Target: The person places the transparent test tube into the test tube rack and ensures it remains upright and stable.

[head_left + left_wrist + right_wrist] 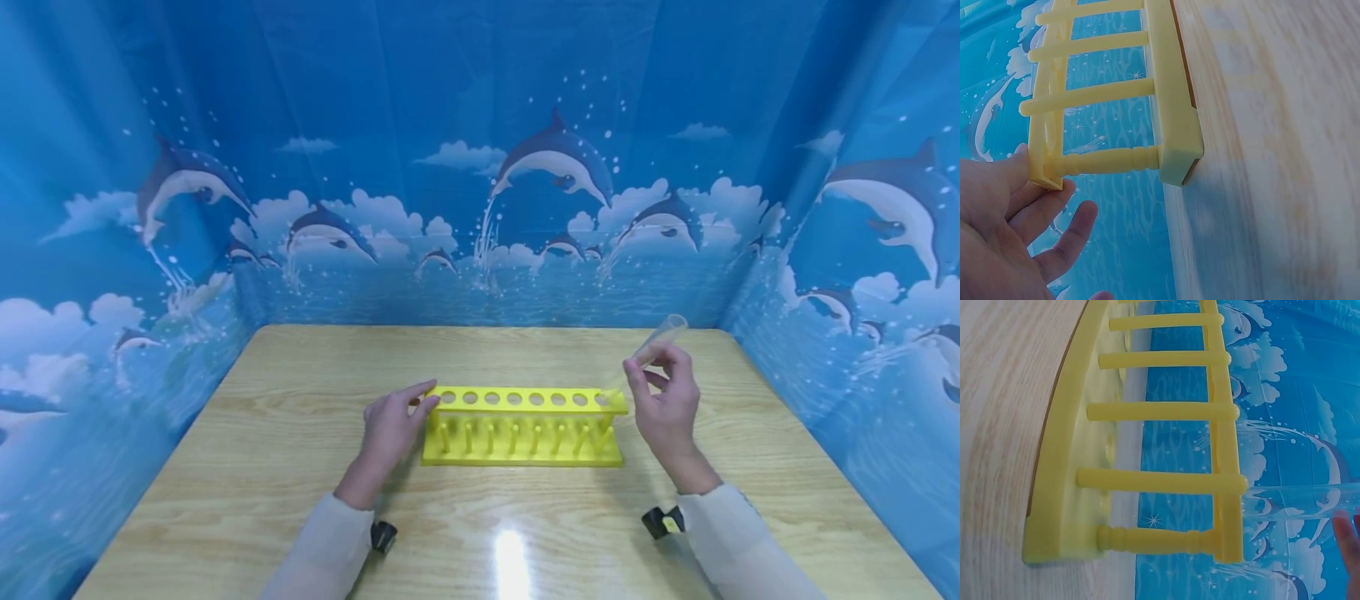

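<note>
A yellow test tube rack (522,459) stands upright on the table, its top plate pierced by a row of several round holes, with pegs rising from the base. My left hand (392,425) pinches the left end of the top plate; in the left wrist view the fingers (1041,212) wrap its corner. Between thumb and fingers, my right hand (667,408) holds a clear test tube (662,335). The tube leans, mouth up to the right, its lower end over the rack's right end hole. In the right wrist view the tube (1297,501) lies close to the top plate, fingertips at the edge.
The wood-grain table (300,500) extends around the rack on every side. A blue curtain (420,100) printed with dolphins and clouds encloses the back and both sides. Black wrist cameras (383,537) sit at both sleeves.
</note>
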Demonstrator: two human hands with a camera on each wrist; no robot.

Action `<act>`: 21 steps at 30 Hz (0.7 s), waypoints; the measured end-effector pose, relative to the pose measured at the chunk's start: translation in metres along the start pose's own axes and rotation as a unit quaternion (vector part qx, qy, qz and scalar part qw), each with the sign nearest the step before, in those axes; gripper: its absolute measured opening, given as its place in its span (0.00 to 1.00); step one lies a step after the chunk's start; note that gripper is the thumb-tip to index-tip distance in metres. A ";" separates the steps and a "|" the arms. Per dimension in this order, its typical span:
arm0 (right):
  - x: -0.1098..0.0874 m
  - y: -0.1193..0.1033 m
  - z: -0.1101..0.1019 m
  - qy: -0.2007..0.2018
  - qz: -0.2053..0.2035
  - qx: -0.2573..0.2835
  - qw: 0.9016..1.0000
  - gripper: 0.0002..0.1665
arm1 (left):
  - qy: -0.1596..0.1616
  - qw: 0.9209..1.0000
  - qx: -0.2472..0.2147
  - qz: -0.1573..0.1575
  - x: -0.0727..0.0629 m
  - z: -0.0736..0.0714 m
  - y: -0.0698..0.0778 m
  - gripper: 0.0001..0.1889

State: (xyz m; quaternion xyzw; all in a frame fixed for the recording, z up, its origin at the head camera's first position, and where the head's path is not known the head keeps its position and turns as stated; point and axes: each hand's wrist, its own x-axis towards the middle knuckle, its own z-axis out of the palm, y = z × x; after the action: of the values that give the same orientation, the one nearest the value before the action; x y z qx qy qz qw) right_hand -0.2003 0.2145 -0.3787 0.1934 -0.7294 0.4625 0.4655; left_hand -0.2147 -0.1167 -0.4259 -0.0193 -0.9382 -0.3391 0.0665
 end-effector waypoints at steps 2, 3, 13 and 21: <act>-0.002 0.003 0.001 -0.003 0.006 -0.007 1.000 0.19 | 0.001 1.000 0.000 0.001 0.000 0.000 0.000 0.20; -0.003 0.004 0.001 -0.004 0.008 -0.010 1.000 0.20 | 0.002 1.000 0.001 0.002 0.000 0.000 0.000 0.20; -0.004 0.003 0.003 -0.013 0.015 -0.017 1.000 0.19 | 0.008 1.000 0.001 0.018 -0.001 0.000 -0.001 0.20; -0.011 0.028 0.005 -0.013 0.025 -0.028 0.999 0.22 | 0.011 1.000 -0.001 0.020 -0.001 0.000 -0.002 0.20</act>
State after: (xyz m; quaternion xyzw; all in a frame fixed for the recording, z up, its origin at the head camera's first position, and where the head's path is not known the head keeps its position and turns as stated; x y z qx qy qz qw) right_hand -0.2175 0.2230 -0.4027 0.1677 -0.7525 0.4510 0.4497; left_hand -0.2136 -0.1181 -0.4272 -0.0348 -0.9366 -0.3386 0.0835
